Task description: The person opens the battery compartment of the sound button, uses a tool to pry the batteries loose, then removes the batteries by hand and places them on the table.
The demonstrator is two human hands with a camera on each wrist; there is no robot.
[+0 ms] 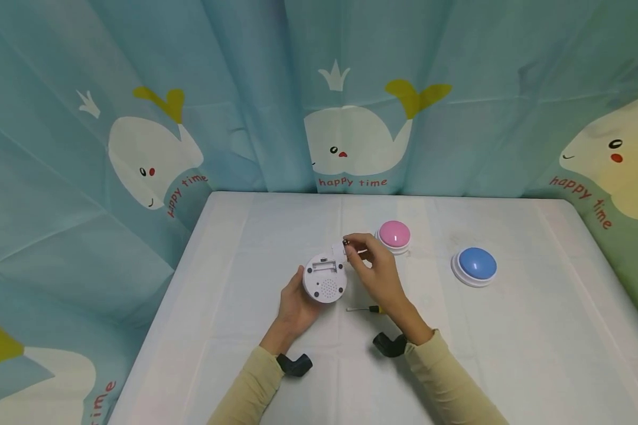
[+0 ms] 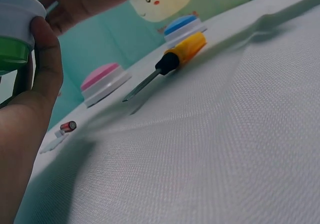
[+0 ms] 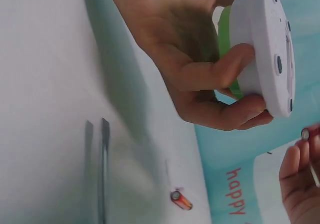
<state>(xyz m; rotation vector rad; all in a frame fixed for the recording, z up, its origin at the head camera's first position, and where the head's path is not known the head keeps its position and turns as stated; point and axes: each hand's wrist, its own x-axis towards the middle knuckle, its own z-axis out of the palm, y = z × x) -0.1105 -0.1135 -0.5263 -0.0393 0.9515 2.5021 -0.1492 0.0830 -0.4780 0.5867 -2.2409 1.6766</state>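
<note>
My left hand (image 1: 296,307) grips a white round push-button unit (image 1: 325,290), its underside facing up. The battery slot (image 1: 324,267) in that underside is uncovered, with speaker holes and dark round feet around it. A green dome (image 2: 12,54) shows on its lower side in the left wrist view. Just right of the unit, my right hand (image 1: 376,268) pinches a small battery (image 3: 305,133) between thumb and fingertips. Another battery (image 3: 181,200), red-orange, lies on the table beyond the unit, beside a small white piece (image 2: 53,143).
A screwdriver (image 2: 170,62) with a yellow and black handle lies under the right forearm. A pink button (image 1: 394,234) stands behind the right hand, and a blue button (image 1: 477,264) farther right. A white cloth covers the table (image 1: 255,236); a whale-print curtain (image 1: 255,100) hangs behind.
</note>
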